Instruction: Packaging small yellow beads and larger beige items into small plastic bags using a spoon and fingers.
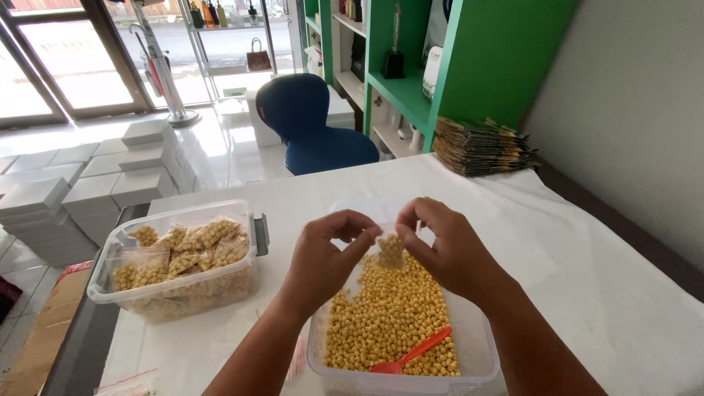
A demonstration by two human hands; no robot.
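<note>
Both my hands pinch the top edge of a small clear bag (389, 251) part-filled with yellow pellets, left hand (323, 257) and right hand (444, 246) at opposite corners, above the open tub (480, 345) of pellets. Judged light, limp film, slippery; best held at the mouth corners, upright, or pellets spill.

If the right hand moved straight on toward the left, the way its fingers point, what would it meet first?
Probably the small clear bag it already pinches, then the left hand just beyond; depth is unclear.
</note>
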